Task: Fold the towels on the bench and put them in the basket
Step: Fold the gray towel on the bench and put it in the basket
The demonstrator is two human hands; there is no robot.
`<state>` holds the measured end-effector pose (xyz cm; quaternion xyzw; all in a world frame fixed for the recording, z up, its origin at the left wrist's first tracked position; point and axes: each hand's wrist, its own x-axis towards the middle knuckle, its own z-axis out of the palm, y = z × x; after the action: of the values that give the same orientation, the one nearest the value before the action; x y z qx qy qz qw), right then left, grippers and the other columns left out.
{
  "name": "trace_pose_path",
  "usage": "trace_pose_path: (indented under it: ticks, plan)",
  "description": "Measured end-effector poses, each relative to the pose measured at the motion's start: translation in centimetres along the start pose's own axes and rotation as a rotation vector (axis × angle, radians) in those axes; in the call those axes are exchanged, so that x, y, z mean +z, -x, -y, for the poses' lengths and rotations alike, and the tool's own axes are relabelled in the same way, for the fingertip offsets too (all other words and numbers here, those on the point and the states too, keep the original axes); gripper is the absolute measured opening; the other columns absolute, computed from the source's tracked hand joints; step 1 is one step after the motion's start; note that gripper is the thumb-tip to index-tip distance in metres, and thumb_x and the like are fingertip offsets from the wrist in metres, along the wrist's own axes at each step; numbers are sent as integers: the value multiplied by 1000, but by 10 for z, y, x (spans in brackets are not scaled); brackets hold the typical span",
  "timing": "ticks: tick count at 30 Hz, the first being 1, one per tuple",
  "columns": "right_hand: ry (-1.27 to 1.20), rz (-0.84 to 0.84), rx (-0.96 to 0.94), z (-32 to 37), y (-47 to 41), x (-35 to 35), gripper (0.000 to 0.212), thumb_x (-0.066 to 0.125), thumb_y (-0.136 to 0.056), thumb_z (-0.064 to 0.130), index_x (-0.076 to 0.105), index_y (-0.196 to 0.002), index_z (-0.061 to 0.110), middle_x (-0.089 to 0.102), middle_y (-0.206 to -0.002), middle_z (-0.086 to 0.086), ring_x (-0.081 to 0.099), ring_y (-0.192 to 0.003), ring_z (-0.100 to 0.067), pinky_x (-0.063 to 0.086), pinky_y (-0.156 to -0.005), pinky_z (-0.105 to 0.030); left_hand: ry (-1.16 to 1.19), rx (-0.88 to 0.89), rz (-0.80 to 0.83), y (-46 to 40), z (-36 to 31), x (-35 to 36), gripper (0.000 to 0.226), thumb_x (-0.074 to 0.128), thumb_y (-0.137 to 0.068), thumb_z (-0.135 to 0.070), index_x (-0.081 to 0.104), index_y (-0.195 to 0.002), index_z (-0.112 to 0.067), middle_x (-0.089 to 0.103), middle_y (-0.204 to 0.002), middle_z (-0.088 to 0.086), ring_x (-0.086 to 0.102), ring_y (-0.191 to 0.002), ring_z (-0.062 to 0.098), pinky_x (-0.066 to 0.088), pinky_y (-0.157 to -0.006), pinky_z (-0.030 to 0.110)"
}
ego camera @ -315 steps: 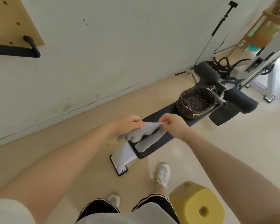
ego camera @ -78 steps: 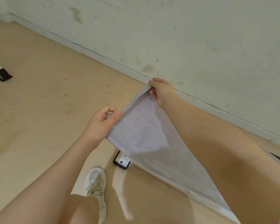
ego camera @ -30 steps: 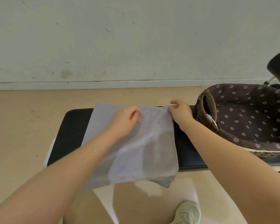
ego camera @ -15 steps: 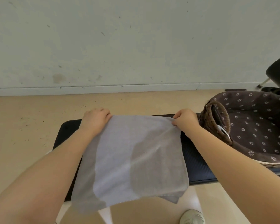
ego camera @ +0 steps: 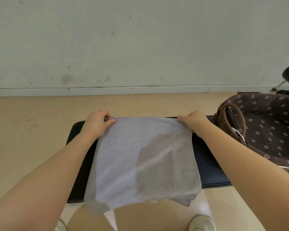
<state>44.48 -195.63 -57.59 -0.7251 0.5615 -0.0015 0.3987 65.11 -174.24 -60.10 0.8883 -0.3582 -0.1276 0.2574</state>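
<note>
Grey towel (ego camera: 140,157) on the bench (ego camera: 207,165), far corners pinched by left hand (ego camera: 97,121) and right hand (ego camera: 193,120).

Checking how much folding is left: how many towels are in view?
1: the grey towel spread on the black bench, left hand and right hand gripping its far corners. Another may lie hidden beneath.

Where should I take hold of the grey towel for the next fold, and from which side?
Judging by how it lies, take the grey towel at its two far corners, where the left hand and right hand already pinch it. Keep each grip coming from the near side over the cloth: the far hem lies straight on the bench, while the near edge overhangs, free to meet it.
</note>
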Motion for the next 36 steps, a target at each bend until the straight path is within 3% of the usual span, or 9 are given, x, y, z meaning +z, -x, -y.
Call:
trace_pose_path:
  ticks: [2, 6, 12, 15, 17, 22, 28, 33, 36]
  plan:
    - [43, -42, 14, -1, 1, 2, 28, 64, -86, 28, 57, -83, 2, 55, -74, -10, 53, -73, -27, 45, -67, -33, 59, -45, 10, -1, 0, -3, 16, 60, -89, -23, 61, -93, -8, 58, -92, 3, 50, -87, 16, 36, -70, 26]
    - [102, -46, 23, -3, 4, 5, 29, 65, -82, 18, 65, -104, -1, 66, -101, -16, 58, -84, -27, 48, -70, -31, 174, -143, -6, 1, 3, -6, 16, 56, -91, -24, 59, -86, -9, 58, -86, 4, 51, -81, 18, 36, -59, 22]
    - [155, -19, -39, -3, 13, 6, 36, 67, -84, 17, 62, -116, 1, 65, -114, -16, 60, -104, -31, 52, -89, -38, 678, -358, 18, 3, 4, -11, 18, 51, -93, -19, 56, -78, -11, 57, -82, 3, 52, -86, 22, 44, -84, 37]
    - [114, -5, -74, -1, 12, 7, 28, 61, -88, 27, 60, -70, 6, 58, -72, -13, 57, -75, -29, 47, -67, -35, 774, -426, -11, 2, 5, -17, 17, 50, -92, -17, 54, -76, -13, 53, -84, 5, 48, -87, 21, 40, -84, 35]
    - [138, -8, -68, -1, 9, 9, 46, 51, -94, 33, 42, -56, 10, 42, -59, -6, 43, -58, -22, 34, -55, -30, 764, -441, -5, 2, 7, -19, 14, 48, -90, -16, 49, -76, -14, 48, -81, 6, 43, -85, 21, 37, -79, 35]
    - [351, -39, -52, 7, 6, 18, 27, 56, -90, 28, 62, -80, 3, 60, -74, -8, 55, -64, -23, 44, -55, -25, 536, -407, 107, 2, 1, -18, 23, 56, -88, -35, 53, -79, -13, 56, -81, 5, 51, -78, 22, 43, -78, 33]
    - [407, -100, -79, 7, 4, 26, 37, 57, -90, 18, 39, -58, 10, 41, -58, -3, 37, -50, -14, 28, -42, -22, 488, -367, 135, -2, 0, -20, 34, 63, -87, -21, 40, -62, -14, 47, -71, 3, 47, -75, 20, 40, -65, 27]
    - [4, -92, -87, 9, -5, 10, 13, 60, -81, 5, 55, -70, 1, 53, -72, -13, 49, -67, -22, 39, -55, -26, 563, -394, 68, -7, 9, -30, 28, 67, -83, -16, 45, -66, -12, 53, -78, 5, 50, -75, 19, 44, -69, 29]
    - [-289, -129, -174, 19, -13, 4, 20, 62, -80, 4, 54, -63, 9, 57, -77, -7, 49, -65, -16, 38, -52, -22, 574, -380, -48, -16, 15, -32, 24, 69, -81, -13, 48, -70, -14, 53, -79, 2, 50, -79, 19, 42, -67, 28]
